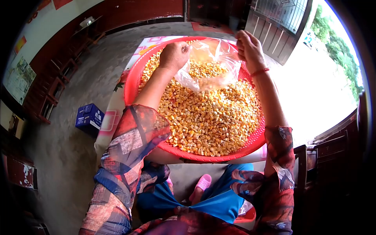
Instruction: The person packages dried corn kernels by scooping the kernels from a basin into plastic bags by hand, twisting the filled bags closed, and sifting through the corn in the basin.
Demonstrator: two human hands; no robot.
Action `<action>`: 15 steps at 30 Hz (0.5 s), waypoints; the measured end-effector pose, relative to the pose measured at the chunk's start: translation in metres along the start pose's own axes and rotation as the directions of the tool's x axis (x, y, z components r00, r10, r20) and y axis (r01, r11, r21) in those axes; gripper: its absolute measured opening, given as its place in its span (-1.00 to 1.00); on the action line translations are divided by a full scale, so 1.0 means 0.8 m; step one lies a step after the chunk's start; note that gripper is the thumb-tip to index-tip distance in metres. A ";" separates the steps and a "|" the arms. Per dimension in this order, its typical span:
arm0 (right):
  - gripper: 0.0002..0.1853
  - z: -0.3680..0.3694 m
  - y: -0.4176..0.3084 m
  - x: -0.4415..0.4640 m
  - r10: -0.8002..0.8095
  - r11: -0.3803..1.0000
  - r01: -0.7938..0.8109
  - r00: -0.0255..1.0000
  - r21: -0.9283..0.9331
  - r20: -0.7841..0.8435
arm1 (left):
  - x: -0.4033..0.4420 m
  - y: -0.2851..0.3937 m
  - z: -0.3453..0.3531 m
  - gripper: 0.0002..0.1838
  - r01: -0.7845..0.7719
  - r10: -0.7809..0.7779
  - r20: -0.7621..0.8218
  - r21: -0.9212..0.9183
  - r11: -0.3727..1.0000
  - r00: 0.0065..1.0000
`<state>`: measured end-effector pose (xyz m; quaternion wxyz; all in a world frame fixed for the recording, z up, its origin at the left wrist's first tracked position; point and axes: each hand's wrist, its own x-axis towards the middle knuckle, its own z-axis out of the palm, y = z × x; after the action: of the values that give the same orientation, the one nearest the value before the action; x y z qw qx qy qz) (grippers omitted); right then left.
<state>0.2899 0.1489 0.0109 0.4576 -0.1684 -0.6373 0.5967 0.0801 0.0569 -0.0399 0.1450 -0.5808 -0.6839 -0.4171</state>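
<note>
Clear plastic bag (pixel 211 81) over loose corn kernels (pixel 211 121) in a red basket (pixel 213 158).

The bag, thin and crinkled, is spread wide at the far side of the basket, its lower part just over or on the corn; whether the kernels showing there lie inside it or behind it cannot be told. The kernels, yellow to orange with paler tips, cover most of the round, shallow basket, whose perforated wall shows at the right.

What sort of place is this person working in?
Probably a rural home, though I can't be sure: there's a big red basket of corn kernels, a bare grey floor, and an open door with greenery outside.
</note>
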 end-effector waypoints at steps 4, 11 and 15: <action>-0.81 0.062 0.030 0.004 -0.129 0.900 0.187 0.977 -0.395 0.169 | -0.003 0.007 -0.007 -0.74 -0.087 0.087 -0.002 0.035 0.996 0.996; -0.81 0.031 0.092 -0.010 -0.170 0.193 0.462 0.885 -0.866 0.434 | 0.001 0.001 -0.003 -0.75 0.031 -0.030 0.033 -0.023 0.999 0.999; -0.76 -0.049 0.140 0.016 -0.239 0.203 0.430 0.893 -0.880 0.381 | -0.001 0.002 -0.004 -0.78 0.023 -0.024 0.082 0.021 1.000 0.996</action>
<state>0.2770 0.2083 -0.0920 0.3315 -0.2152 -0.9186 -0.0031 0.0812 0.0538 -0.0383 0.1177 -0.5878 -0.7003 -0.3877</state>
